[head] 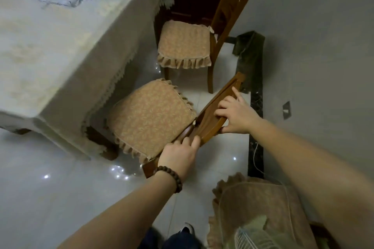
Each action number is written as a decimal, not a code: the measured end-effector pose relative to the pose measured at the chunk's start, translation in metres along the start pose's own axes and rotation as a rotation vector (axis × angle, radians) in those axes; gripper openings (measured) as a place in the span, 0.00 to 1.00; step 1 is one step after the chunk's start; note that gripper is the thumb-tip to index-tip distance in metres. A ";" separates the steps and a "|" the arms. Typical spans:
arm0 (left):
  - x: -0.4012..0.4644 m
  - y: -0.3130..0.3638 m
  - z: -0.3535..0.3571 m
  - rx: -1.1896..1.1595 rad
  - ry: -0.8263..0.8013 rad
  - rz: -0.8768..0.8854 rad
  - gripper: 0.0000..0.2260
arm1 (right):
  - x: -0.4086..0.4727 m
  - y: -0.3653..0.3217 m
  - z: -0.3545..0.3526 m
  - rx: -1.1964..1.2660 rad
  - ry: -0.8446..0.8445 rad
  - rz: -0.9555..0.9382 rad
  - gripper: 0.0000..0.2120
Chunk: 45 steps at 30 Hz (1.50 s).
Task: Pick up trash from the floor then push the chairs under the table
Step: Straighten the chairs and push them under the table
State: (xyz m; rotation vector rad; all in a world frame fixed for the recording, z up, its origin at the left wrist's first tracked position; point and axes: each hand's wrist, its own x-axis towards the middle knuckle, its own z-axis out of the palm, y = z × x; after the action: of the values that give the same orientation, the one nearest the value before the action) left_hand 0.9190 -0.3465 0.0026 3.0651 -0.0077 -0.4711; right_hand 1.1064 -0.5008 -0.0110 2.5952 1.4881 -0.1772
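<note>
Both grips were closed on the near chair [149,115]: the right hand [235,116] wrapped over its wooden backrest [217,107], the left hand [179,156] clasped the frame lower down, beside the cushion. Beyond the grips, the seat's front edge sat under the cloth-covered counter [60,56]. Farther off stood a second chair [184,44], partly tucked in.

Desk [60,50] sits to the left, and the near chair [149,115] stands at its corner, seat partly tucked beneath the edge. Both hands are on that chair's backrest: left hand [179,155] at the near end, right hand [235,114] farther along. Behind it, a second chair [184,46] stands beside the desk. A third cushioned seat [259,204] lies bottom right, by the wall [315,46].
</note>
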 end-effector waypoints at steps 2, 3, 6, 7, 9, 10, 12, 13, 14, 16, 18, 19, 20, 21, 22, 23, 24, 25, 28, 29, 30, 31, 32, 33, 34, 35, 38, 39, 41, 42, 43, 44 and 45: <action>0.001 -0.002 -0.002 -0.011 -0.009 -0.002 0.22 | 0.000 0.000 -0.001 -0.003 0.028 -0.004 0.24; 0.001 -0.003 -0.004 -0.014 -0.011 0.002 0.22 | 0.000 0.000 -0.001 -0.007 0.040 -0.002 0.23; -0.001 -0.012 -0.005 -0.007 -0.014 0.020 0.20 | 0.003 -0.005 0.002 0.013 0.071 0.013 0.21; -0.003 -0.018 -0.005 0.000 -0.008 0.026 0.19 | 0.005 -0.009 0.004 0.020 0.082 0.015 0.20; -0.007 -0.034 -0.006 0.030 0.014 0.042 0.18 | 0.011 -0.019 0.006 0.039 0.106 0.028 0.19; -0.009 -0.043 -0.008 0.049 0.022 0.049 0.19 | 0.015 -0.024 0.006 0.051 0.120 0.040 0.19; -0.010 -0.066 -0.012 0.088 0.031 0.062 0.20 | 0.025 -0.036 0.004 0.084 0.145 0.066 0.20; -0.009 -0.078 -0.015 0.105 0.034 0.071 0.20 | 0.030 -0.041 0.004 0.106 0.155 0.082 0.20; -0.007 -0.090 -0.018 0.118 0.036 0.083 0.20 | 0.035 -0.047 0.003 0.125 0.166 0.098 0.20; -0.003 -0.115 -0.021 0.140 0.033 0.109 0.19 | 0.047 -0.059 0.003 0.152 0.195 0.132 0.19; 0.003 -0.141 -0.021 0.155 0.037 0.131 0.19 | 0.061 -0.070 0.004 0.177 0.234 0.162 0.17; 0.006 -0.154 -0.021 0.157 0.046 0.143 0.19 | 0.068 -0.075 0.003 0.183 0.250 0.174 0.16; 0.010 -0.166 -0.020 0.157 0.060 0.157 0.18 | 0.076 -0.079 0.002 0.185 0.264 0.184 0.16; 0.013 -0.178 -0.020 0.153 0.071 0.168 0.18 | 0.085 -0.083 0.001 0.184 0.277 0.189 0.16; 0.016 -0.190 -0.018 0.144 0.081 0.177 0.19 | 0.094 -0.086 0.000 0.183 0.287 0.191 0.16; 0.018 -0.202 -0.015 0.133 0.087 0.184 0.19 | 0.104 -0.090 -0.002 0.178 0.290 0.188 0.17; 0.019 -0.212 -0.011 0.123 0.096 0.191 0.19 | 0.113 -0.093 -0.004 0.171 0.289 0.178 0.17; 0.021 -0.222 -0.008 0.106 0.108 0.194 0.19 | 0.124 -0.095 -0.006 0.160 0.290 0.161 0.18; 0.026 -0.241 -0.004 0.057 0.145 0.181 0.18 | 0.151 -0.093 -0.015 0.121 0.286 0.106 0.18; 0.030 -0.245 -0.006 0.055 0.161 0.180 0.18 | 0.158 -0.090 -0.018 0.114 0.284 0.102 0.17; 0.034 -0.248 -0.009 0.052 0.181 0.175 0.16 | 0.164 -0.086 -0.022 0.112 0.281 0.100 0.17; 0.039 -0.251 -0.012 0.048 0.199 0.167 0.15 | 0.170 -0.082 -0.026 0.110 0.279 0.094 0.17; 0.043 -0.253 -0.016 0.048 0.205 0.157 0.15 | 0.176 -0.078 -0.030 0.108 0.276 0.090 0.17; 0.047 -0.255 -0.019 0.049 0.198 0.147 0.16 | 0.180 -0.075 -0.033 0.105 0.271 0.086 0.17; 0.050 -0.256 -0.021 0.047 0.182 0.132 0.17 | 0.184 -0.072 -0.036 0.100 0.269 0.081 0.17; 0.053 -0.256 -0.023 0.040 0.171 0.117 0.18 | 0.188 -0.069 -0.037 0.096 0.275 0.071 0.17; 0.063 -0.254 -0.027 0.026 0.175 0.094 0.20 | 0.198 -0.053 -0.037 0.097 0.308 0.029 0.18; 0.068 -0.251 -0.028 0.023 0.184 0.090 0.19 | 0.201 -0.045 -0.036 0.099 0.316 0.014 0.18; 0.080 -0.246 -0.031 0.011 0.191 0.072 0.19 | 0.210 -0.027 -0.035 0.108 0.327 -0.022 0.17; 0.087 -0.242 -0.033 -0.004 0.196 0.058 0.18 | 0.214 -0.018 -0.034 0.112 0.336 -0.044 0.17; 0.094 -0.238 -0.035 -0.013 0.206 0.041 0.18 | 0.220 -0.007 -0.032 0.113 0.349 -0.069 0.18; 0.102 -0.233 -0.037 -0.007 0.217 0.023 0.19 | 0.227 0.004 -0.031 0.111 0.369 -0.095 0.18; 0.111 -0.228 -0.040 0.006 0.238 0.009 0.19 | 0.236 0.016 -0.030 0.110 0.389 -0.125 0.18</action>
State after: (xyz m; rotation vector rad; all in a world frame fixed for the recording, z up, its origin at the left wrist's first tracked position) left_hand 1.0363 -0.1180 -0.0020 3.1039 -0.0147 -0.1040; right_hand 1.2399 -0.3038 -0.0214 2.7376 1.8120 0.2566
